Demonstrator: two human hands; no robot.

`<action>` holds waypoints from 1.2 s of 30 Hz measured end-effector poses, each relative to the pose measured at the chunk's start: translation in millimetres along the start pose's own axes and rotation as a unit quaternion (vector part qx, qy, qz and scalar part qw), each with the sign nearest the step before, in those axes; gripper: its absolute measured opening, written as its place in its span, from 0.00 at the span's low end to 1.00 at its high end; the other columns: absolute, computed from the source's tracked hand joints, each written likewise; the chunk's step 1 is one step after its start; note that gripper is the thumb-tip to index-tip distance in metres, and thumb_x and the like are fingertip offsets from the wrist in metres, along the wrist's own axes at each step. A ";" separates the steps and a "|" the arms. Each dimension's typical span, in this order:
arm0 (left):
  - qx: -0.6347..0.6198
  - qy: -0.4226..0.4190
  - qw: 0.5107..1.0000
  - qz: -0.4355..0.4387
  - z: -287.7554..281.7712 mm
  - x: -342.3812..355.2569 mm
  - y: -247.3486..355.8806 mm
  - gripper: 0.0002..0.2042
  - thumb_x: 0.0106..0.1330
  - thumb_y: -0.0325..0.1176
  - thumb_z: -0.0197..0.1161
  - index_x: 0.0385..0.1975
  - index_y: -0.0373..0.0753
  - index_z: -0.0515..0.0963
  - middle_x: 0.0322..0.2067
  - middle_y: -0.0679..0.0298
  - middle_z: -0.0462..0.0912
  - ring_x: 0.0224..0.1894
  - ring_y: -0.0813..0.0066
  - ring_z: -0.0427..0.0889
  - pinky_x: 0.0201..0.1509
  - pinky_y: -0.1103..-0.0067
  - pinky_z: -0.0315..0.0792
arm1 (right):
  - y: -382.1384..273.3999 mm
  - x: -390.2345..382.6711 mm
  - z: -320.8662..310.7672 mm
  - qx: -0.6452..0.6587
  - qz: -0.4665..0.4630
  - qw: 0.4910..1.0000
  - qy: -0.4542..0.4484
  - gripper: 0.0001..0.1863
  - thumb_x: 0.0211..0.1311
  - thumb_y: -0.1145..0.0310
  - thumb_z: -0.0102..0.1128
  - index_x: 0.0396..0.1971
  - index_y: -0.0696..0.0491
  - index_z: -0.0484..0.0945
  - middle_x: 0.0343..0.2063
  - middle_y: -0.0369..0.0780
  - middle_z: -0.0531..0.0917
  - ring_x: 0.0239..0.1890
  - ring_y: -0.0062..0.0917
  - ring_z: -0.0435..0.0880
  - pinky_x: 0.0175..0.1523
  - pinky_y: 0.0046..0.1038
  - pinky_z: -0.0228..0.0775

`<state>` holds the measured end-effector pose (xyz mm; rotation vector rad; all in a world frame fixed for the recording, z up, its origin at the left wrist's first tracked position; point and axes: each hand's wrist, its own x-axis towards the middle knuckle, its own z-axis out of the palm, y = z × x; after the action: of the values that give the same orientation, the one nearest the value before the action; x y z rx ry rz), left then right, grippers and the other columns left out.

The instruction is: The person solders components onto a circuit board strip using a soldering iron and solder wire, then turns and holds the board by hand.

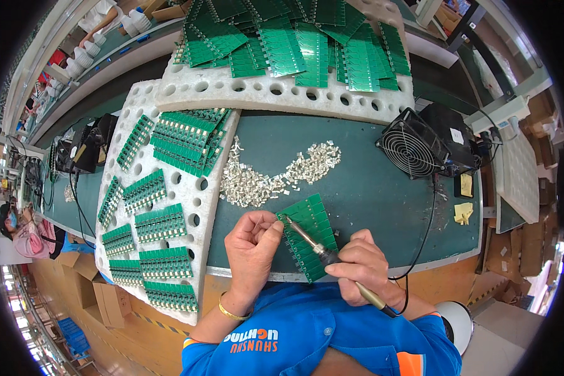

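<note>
A green panel of circuit boards point(311, 227) lies at a slant near the table's front edge, small parts along its left side. My right hand point(362, 266) is wrapped round a soldering iron point(346, 280), whose metal tip reaches the panel's upper left corner. Beside that same corner, my left hand point(255, 245) has thumb and forefinger pinched together; whatever sits between them is too small to make out. Just beyond the panel spreads a heap of small white connectors point(247, 185).
On the left, a white foam board point(210, 207) with holes carries several populated green panels point(160, 222). Another foam board point(232, 94) at the back bears a pile of bare green panels point(276, 47). A black fan point(410, 147) stands right; the iron's cord point(433, 216) hangs nearby.
</note>
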<state>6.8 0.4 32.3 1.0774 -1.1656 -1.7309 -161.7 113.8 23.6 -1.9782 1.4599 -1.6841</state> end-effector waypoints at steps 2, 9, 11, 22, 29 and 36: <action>-0.011 0.004 1.000 -0.007 -1.5 1.6 1.9 0.04 0.65 0.21 0.64 0.38 0.32 0.78 0.30 0.71 0.81 0.26 0.94 0.69 0.28 0.91 0.62 | 1.2 -0.9 -4.5 0.008 0.004 1.000 0.006 0.15 0.44 0.80 0.65 0.36 0.51 0.83 0.22 0.34 0.77 0.22 0.26 0.75 0.34 0.31 0.64; -0.079 -0.004 0.994 -0.071 -5.2 4.4 0.8 0.05 0.64 0.23 0.64 0.39 0.35 0.79 0.28 0.73 0.80 0.23 0.94 0.67 0.24 0.91 0.57 | 8.0 -1.9 -13.9 0.011 0.005 0.999 0.030 0.09 0.62 0.70 0.58 0.41 0.55 0.80 0.25 0.38 0.77 0.23 0.28 0.73 0.33 0.32 0.65; -0.095 -0.010 0.992 -0.077 -5.9 4.4 -0.7 0.06 0.64 0.23 0.64 0.39 0.35 0.79 0.27 0.73 0.80 0.22 0.94 0.65 0.22 0.90 0.55 | 8.6 -2.5 -12.9 0.014 -0.001 0.999 0.037 0.10 0.66 0.68 0.57 0.42 0.56 0.80 0.25 0.40 0.76 0.23 0.28 0.72 0.32 0.32 0.65; -0.158 -0.038 0.983 -0.088 -11.7 5.1 -6.3 0.08 0.65 0.24 0.66 0.42 0.36 0.78 0.27 0.73 0.79 0.19 0.95 0.62 0.19 0.90 0.50 | 9.6 -5.2 -0.5 -0.044 0.021 0.997 0.061 0.16 0.64 0.64 0.66 0.44 0.58 0.78 0.30 0.44 0.77 0.28 0.29 0.74 0.30 0.28 0.69; -0.177 -0.056 0.978 -0.093 -13.5 6.1 -9.8 0.08 0.65 0.26 0.67 0.42 0.37 0.78 0.29 0.73 0.80 0.20 0.95 0.63 0.19 0.91 0.51 | 3.1 -4.5 -1.2 -0.062 0.019 0.997 0.050 0.17 0.56 0.74 0.70 0.45 0.57 0.76 0.32 0.44 0.75 0.28 0.28 0.73 0.30 0.27 0.69; -0.176 -0.061 0.978 -0.096 -13.1 6.0 -9.2 0.08 0.66 0.26 0.67 0.43 0.38 0.78 0.30 0.74 0.80 0.21 0.95 0.65 0.19 0.91 0.52 | 1.0 -3.7 0.6 -0.068 0.020 0.996 0.059 0.21 0.49 0.81 0.70 0.45 0.56 0.76 0.32 0.43 0.74 0.27 0.27 0.73 0.29 0.26 0.68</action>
<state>15.7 -6.4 19.3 0.8972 -0.8018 -2.0852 -161.4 115.8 20.3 -1.9294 1.6846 -1.7554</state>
